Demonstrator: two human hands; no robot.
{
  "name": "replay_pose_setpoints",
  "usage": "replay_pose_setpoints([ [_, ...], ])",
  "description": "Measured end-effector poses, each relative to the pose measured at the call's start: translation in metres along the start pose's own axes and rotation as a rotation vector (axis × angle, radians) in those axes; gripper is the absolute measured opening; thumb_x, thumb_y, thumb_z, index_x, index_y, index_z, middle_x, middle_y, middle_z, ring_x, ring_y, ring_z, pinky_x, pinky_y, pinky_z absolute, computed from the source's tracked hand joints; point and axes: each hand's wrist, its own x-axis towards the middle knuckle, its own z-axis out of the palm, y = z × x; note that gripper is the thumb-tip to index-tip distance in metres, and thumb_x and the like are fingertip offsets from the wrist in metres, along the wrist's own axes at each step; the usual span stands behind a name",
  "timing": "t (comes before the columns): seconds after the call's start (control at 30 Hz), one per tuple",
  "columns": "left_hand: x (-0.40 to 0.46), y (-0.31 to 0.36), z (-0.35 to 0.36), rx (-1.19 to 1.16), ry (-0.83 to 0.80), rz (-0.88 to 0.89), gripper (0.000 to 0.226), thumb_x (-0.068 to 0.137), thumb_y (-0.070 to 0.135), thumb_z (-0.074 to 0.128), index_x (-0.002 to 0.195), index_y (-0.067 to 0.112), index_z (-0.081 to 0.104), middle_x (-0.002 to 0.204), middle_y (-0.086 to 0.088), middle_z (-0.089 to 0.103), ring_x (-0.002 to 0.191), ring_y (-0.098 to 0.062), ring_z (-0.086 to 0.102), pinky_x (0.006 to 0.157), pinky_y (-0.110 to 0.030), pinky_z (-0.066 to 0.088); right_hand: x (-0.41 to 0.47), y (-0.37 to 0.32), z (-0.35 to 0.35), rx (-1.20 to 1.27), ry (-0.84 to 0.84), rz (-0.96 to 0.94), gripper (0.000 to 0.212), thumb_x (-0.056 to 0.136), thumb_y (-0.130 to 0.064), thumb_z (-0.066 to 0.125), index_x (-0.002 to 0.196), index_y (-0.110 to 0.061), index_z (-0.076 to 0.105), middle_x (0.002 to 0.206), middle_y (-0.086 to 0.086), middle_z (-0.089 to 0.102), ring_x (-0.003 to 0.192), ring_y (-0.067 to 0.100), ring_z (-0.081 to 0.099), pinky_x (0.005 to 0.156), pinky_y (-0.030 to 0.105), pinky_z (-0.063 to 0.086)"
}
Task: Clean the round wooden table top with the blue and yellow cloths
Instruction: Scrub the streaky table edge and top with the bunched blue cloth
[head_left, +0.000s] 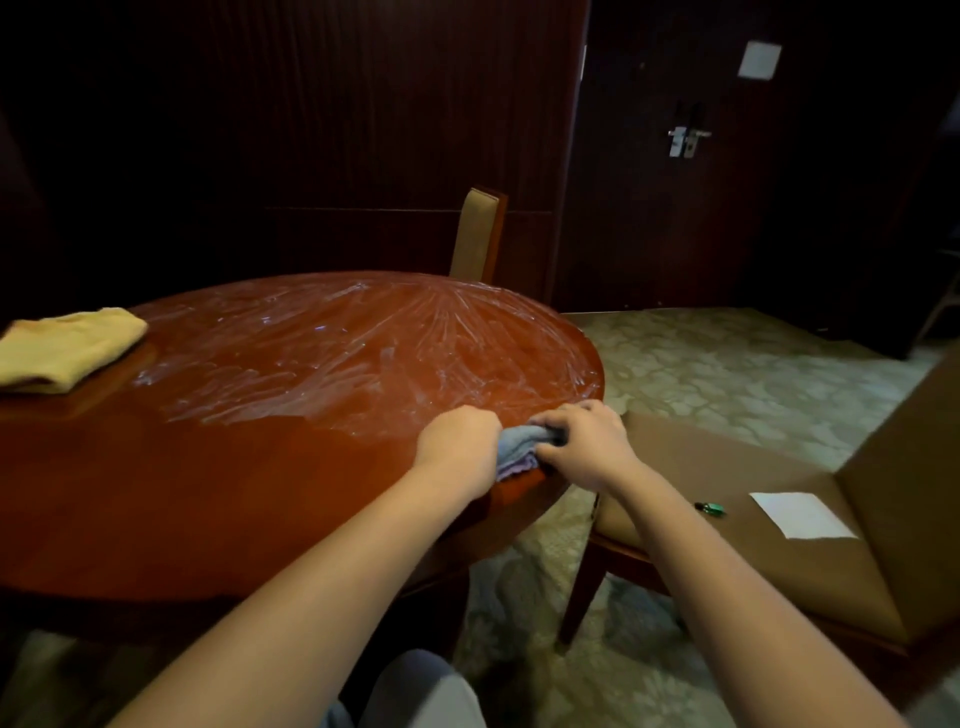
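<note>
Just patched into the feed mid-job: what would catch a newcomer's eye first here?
Both hands, left hand and right hand, grip a bunched blue cloth at the round table's near right edge. Wet streaks gleam across its far half. A folded yellow cloth lies at its left edge.

Both hands (524, 447) grip the blue cloth (519, 448) at the table (218, 499) edge.

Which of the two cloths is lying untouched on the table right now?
The yellow cloth, folded at the table's far left edge. The blue cloth is bunched between the left hand and right hand at the right edge.
</note>
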Motion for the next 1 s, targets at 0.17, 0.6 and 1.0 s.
replay_pose_setpoints([
  [0.17,-0.001,0.003,0.005,0.030,-0.020,0.064,0.007,0.084,0.014,0.062,0.078,0.010,0.062,0.093,-0.015,0.066,0.076,-0.031,0.058,0.065,-0.035,0.047,-0.023,0.014,0.009,0.125,0.147,-0.063,0.036,0.083,-0.033,0.065,0.119,-0.032,0.066,0.100,-0.013,0.065,0.104,0.017,0.044,0.096,0.035,0.037],
  [0.6,0.033,0.018,0.011,0.098,-0.002,0.052,0.023,0.091,0.020,0.058,0.110,0.010,0.066,0.113,-0.009,0.057,0.103,-0.032,0.058,0.077,-0.035,0.047,-0.001,0.032,0.008,0.095,0.127,0.078,0.036,0.086,-0.032,0.061,0.122,-0.034,0.061,0.108,-0.010,0.061,0.110,0.017,0.042,0.090,0.032,0.041],
  [1.0,0.052,0.027,0.014,0.083,-0.002,0.082,0.021,0.089,0.018,0.060,0.106,0.006,0.065,0.112,-0.012,0.059,0.102,-0.033,0.058,0.075,-0.036,0.046,0.007,0.039,0.004,0.074,0.117,0.182,0.034,0.088,-0.030,0.057,0.121,-0.037,0.061,0.111,-0.008,0.060,0.113,0.019,0.042,0.089,0.032,0.042],
])
